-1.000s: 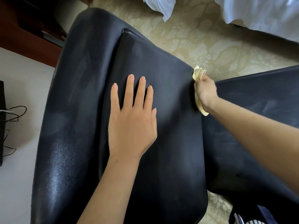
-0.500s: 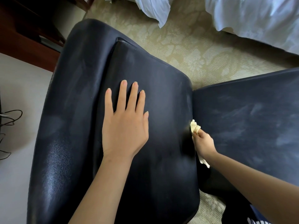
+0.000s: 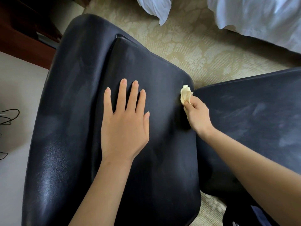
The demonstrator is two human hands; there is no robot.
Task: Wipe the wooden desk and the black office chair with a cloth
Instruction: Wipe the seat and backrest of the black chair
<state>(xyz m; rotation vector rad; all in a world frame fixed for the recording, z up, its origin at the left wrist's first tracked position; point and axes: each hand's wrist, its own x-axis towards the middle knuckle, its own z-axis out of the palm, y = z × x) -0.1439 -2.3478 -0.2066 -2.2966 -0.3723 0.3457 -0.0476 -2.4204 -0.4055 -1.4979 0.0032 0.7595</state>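
The black office chair (image 3: 78, 111) fills most of the view, its padded backrest panel lying broad under the camera and its seat (image 3: 254, 121) angled off to the right, the two meeting at a narrow dark gap. The left hand (image 3: 125, 126) rests flat on the backrest panel, fingers straight and slightly spread, holding nothing. The right hand (image 3: 197, 117) sits at the panel's right edge beside that gap, its fingers curled round a bunched pale yellow cloth (image 3: 186, 95), which sticks out above the knuckles and touches the rounded upper corner of the panel. Faint dusty streaks show on the seat. Beyond the chair lies patterned beige carpet (image 3: 187, 43), open up to white bedding (image 3: 260, 18) hanging at the top. At upper left stands dark wooden furniture (image 3: 24, 33); below it, black cables (image 3: 9, 116) trail on a pale surface.
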